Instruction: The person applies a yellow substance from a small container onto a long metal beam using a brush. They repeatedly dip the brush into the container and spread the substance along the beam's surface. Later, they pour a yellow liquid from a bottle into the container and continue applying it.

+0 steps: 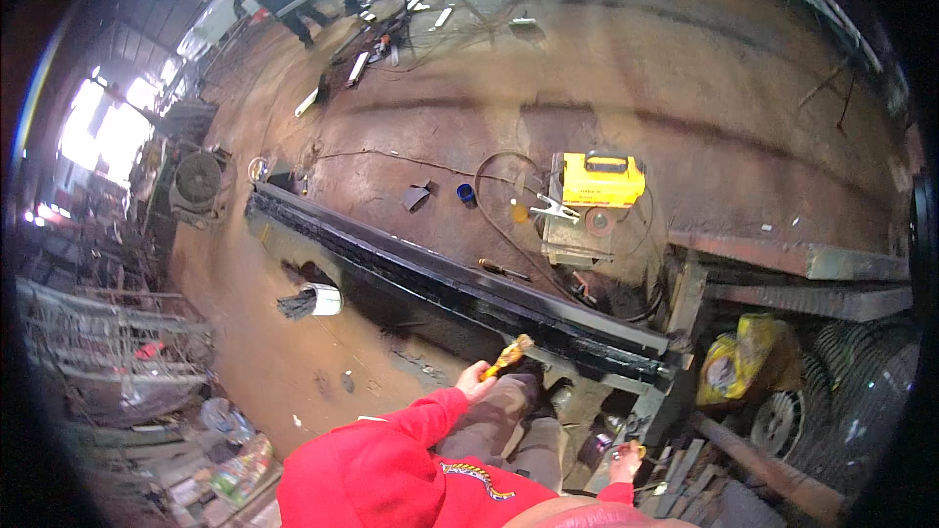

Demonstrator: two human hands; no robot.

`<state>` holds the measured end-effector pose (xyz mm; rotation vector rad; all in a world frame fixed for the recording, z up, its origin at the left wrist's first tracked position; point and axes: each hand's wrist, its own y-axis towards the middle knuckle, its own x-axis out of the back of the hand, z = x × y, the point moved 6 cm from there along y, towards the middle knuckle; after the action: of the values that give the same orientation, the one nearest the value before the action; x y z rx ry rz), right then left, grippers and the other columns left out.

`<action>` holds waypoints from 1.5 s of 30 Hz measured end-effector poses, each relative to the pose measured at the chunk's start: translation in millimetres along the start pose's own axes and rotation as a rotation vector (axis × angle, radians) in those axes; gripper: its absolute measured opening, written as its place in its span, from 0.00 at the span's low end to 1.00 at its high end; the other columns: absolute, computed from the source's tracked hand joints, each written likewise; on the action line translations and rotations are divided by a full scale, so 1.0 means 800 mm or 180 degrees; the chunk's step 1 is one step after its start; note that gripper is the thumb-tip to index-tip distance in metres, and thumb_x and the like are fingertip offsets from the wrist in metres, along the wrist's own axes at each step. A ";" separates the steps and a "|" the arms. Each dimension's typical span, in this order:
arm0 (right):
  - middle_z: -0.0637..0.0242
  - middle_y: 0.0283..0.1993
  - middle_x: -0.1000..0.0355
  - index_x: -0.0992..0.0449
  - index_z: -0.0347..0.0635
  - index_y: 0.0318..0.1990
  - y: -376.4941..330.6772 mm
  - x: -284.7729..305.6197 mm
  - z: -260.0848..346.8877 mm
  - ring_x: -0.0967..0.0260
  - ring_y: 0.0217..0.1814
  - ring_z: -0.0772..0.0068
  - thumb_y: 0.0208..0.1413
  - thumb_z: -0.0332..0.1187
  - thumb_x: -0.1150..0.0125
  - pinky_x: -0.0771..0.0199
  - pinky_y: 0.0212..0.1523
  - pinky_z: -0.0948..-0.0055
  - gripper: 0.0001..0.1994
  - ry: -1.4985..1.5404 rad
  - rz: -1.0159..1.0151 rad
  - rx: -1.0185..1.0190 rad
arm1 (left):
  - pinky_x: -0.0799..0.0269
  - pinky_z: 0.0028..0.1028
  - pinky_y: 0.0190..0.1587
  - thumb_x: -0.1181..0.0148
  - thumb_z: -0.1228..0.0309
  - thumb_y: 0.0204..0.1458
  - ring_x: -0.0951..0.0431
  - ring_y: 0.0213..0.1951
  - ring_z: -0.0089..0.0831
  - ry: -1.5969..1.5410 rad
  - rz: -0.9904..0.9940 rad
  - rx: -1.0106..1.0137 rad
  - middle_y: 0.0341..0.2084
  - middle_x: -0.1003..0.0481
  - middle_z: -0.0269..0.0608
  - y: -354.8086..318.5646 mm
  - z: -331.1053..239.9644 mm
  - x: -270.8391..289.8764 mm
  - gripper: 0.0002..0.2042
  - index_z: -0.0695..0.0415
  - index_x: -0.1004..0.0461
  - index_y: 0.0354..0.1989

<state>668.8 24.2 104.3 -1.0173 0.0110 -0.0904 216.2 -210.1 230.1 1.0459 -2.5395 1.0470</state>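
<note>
Bucket (pixel 328 299) was on the floor, left of the left hand (pixel 476 381), which was closed around a yellow-handled brush (pixel 508 356). Black beam (pixel 435 279) stretched beyond this hand. Whether the right hand (pixel 624 464) gripped something, I could not tell.

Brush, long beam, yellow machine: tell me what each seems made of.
Brush: yellow handle, plastic or painted wood, too small to tell; pale, fibrous-looking bristles. Long beam: probably steel, coated black, with glossy streaks. Yellow machine: painted metal or plastic, its flat case evenly colored.
</note>
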 end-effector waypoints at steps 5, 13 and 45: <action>0.74 0.19 0.31 0.29 0.48 0.24 -0.039 -0.018 0.036 0.36 0.18 0.77 0.54 0.39 0.41 0.43 0.15 0.75 0.10 -0.1231 0.0158 0.0568 | 0.32 0.31 0.31 0.41 0.66 0.44 0.30 0.26 0.28 -0.0037 -0.0707 0.0026 0.21 0.30 0.40 -0.062 0.007 0.048 0.11 0.59 0.30 0.32; 0.71 0.16 0.34 0.30 0.41 0.17 -0.104 -0.037 0.123 0.39 0.17 0.77 0.48 0.32 0.33 0.42 0.16 0.72 0.13 -0.2083 0.0491 0.1403 | 0.30 0.34 0.34 0.40 0.67 0.44 0.26 0.28 0.34 -0.0547 -0.1425 0.0293 0.24 0.27 0.45 -0.154 0.023 0.050 0.11 0.60 0.29 0.33; 0.66 0.14 0.31 0.27 0.36 0.16 -0.438 -0.335 0.228 0.38 0.16 0.76 0.51 0.38 0.37 0.36 0.22 0.70 0.17 -0.3108 0.1439 0.3130 | 0.29 0.41 0.43 0.41 0.62 0.40 0.23 0.39 0.47 -0.0025 -0.1811 0.1028 0.33 0.23 0.51 -0.150 0.128 0.228 0.15 0.56 0.26 0.35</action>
<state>386.8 17.6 489.0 0.0219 -0.6337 0.7559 172.6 -437.1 297.5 1.7171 -1.9099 1.2816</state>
